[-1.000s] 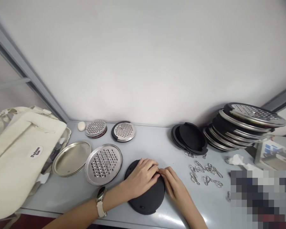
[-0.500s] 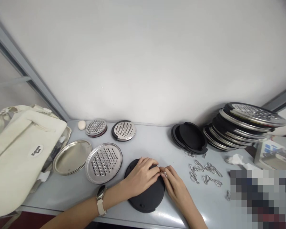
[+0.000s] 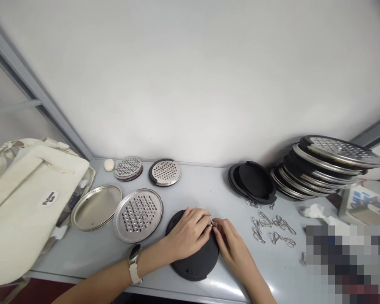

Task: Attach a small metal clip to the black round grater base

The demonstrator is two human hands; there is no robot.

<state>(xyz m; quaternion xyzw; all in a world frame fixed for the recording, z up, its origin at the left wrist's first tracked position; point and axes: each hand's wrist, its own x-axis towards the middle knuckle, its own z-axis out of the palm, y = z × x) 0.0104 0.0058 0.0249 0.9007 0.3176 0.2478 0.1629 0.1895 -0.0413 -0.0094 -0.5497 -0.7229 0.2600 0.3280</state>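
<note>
In the head view, a black round plastic base (image 3: 194, 264) lies on the table close in front of me. My left hand (image 3: 190, 232) lies across its top, with the fingers bent and closed at its right edge. At that same edge my right hand (image 3: 229, 240) pinches a small metal wire clip (image 3: 214, 224) between thumb and fingers. The left fingertips are right beside the clip, which they partly hide. Just left of the base is a round metal grater plate (image 3: 138, 215).
Loose wire clips (image 3: 266, 221) are scattered to the right. Black round bases (image 3: 256, 181) and a tall leaning stack of graters (image 3: 323, 169) stand behind them. Metal discs (image 3: 98, 207), small grater plates (image 3: 128, 168), a black-rimmed grater (image 3: 166, 172) and a cream bag (image 3: 34, 211) are left.
My fingers have shifted slightly around the wire clip, and more of the metal shows between the hands. The black base stays in place.
</note>
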